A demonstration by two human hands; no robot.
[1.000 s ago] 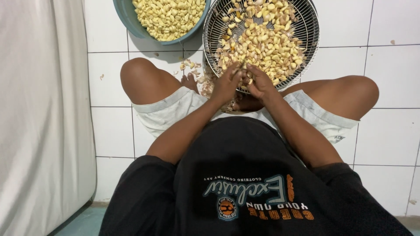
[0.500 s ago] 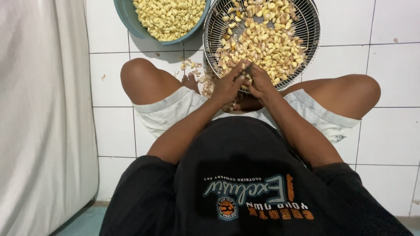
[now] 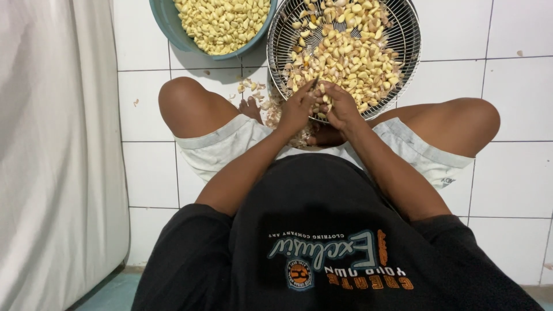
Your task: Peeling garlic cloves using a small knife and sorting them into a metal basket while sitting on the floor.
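The step in hand looks like peeling: both hands meet at the near rim of the round silver wire-mesh basket (image 3: 403, 40), which is heaped with pale unpeeled garlic cloves (image 3: 345, 52). The left hand (image 3: 298, 107) and the right hand (image 3: 340, 106) touch each other, fingers curled and pressed together, pinching a single small clove (image 3: 321, 91) between their tips just over that rim. Left of the basket sits a round teal plastic basin (image 3: 167, 26) filled with yellowish peeled cloves (image 3: 222, 23). A loose litter of papery skins (image 3: 253, 89) lies on the white tiled floor (image 3: 518, 115) just below the basket's left edge.

By my judgement, the next move calls for a firm nail grip to strip the skin cleanly.

Against the earlier frames, the hands sit slightly higher toward the basket, fingertips drawn closer together; basket and basin are unmoved.
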